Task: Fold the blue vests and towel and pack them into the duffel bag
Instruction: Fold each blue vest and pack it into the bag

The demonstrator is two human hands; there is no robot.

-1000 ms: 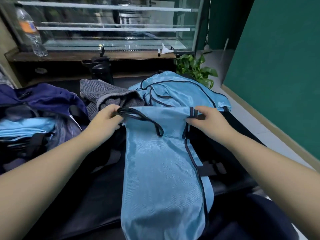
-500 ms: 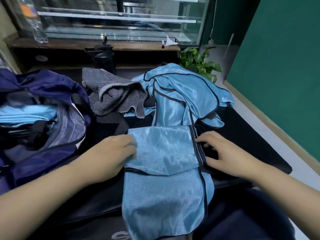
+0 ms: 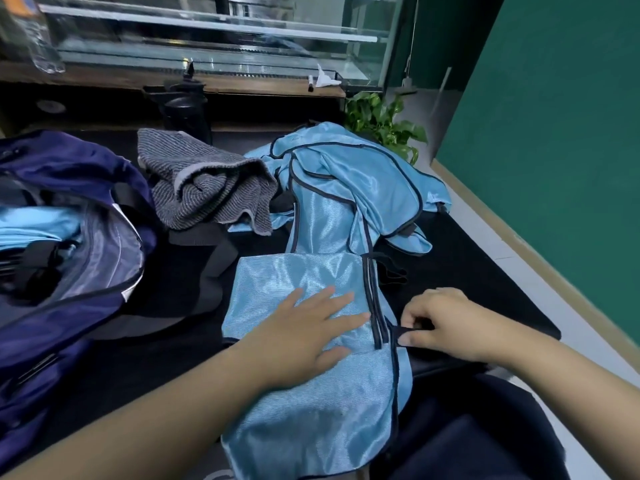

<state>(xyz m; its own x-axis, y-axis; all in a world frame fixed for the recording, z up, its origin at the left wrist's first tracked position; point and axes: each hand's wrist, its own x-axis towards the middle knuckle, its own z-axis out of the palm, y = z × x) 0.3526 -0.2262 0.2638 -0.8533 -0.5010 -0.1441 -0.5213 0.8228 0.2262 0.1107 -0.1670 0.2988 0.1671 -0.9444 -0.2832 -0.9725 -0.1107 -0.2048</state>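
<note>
Your left hand [image 3: 304, 336] presses flat, fingers spread, on the folded blue vest [image 3: 298, 296] lying on the desk [image 3: 485, 271]; your right hand [image 3: 440, 323] pinches its black strap [image 3: 401, 330]. Tug hard and the slippery fold may slide open.

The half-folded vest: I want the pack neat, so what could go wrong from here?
1. The left hand only presses flat on the folded vest; once lifted, the shiny fabric may spring open.
2. The right hand pinches a dark strap at the vest's edge; pulling could drag the fold askew.
3. The vest's near end hangs over the table edge and might slide off.
</note>
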